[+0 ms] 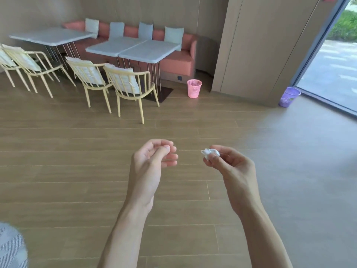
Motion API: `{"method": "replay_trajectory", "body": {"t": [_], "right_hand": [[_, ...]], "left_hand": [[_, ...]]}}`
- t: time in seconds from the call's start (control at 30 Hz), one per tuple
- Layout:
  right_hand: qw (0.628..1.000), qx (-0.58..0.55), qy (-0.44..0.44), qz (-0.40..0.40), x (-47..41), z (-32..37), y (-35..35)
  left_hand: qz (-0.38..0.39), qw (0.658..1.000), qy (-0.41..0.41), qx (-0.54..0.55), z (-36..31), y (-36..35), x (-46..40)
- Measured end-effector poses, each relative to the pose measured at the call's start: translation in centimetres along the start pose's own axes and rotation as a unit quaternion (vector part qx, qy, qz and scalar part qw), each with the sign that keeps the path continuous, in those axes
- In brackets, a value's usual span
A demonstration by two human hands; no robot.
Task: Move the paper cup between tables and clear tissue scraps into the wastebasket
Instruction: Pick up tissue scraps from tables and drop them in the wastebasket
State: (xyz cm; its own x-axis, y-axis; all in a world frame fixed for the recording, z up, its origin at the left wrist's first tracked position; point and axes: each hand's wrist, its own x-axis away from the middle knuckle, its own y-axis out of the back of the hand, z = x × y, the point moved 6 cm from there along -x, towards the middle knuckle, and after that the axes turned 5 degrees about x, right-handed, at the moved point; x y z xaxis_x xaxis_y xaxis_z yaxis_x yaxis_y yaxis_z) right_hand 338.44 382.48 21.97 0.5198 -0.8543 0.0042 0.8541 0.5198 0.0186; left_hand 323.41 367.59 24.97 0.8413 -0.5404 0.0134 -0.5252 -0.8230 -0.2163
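Tissue scrap (210, 153) pinched in right hand (229, 167), left hand (154, 157) curled on nothing. Keep it pinched till directly over pink wastebasket (194, 88) ahead, then drop.

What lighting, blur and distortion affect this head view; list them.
Head view: daylight through the glass wall washes out the floor at right; wide-angle bending curves the wall panel; far tables look soft; both hands and the tissue scrap are fairly sharp.
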Motion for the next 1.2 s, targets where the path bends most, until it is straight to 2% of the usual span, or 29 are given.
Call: {"method": "replay_trajectory", "body": {"t": [0.23, 0.43, 0.63, 0.83, 1.03, 1.2], "right_hand": [[0.999, 0.019, -0.014, 0.022, -17.6, -1.0, -3.2], [0.999, 0.035, -0.024, 0.004, -35.4, -2.7, -5.9], [0.998, 0.045, -0.022, -0.027, -53.2, -0.3, -7.9], [0.997, 0.038, -0.028, -0.055, -67.3, -0.2, -8.6], [0.997, 0.021, -0.032, -0.072, -84.9, -3.4, -9.5], [0.999, 0.008, -0.026, -0.044, -101.0, -2.8, -11.1]], "left_hand": [[-0.022, 1.0, 0.006, 0.018, 2.3, -5.1, -16.6], [0.009, 0.999, 0.028, 0.023, 6.0, -11.1, -34.6], [0.056, 0.998, 0.017, 0.02, 4.3, -18.1, -53.4], [0.08, 0.996, 0.033, 0.0, 4.8, -23.5, -66.7], [0.074, 0.996, 0.049, -0.024, 8.4, -29.0, -81.4], [0.039, 0.998, 0.032, -0.044, 8.6, -33.8, -95.2]]}}
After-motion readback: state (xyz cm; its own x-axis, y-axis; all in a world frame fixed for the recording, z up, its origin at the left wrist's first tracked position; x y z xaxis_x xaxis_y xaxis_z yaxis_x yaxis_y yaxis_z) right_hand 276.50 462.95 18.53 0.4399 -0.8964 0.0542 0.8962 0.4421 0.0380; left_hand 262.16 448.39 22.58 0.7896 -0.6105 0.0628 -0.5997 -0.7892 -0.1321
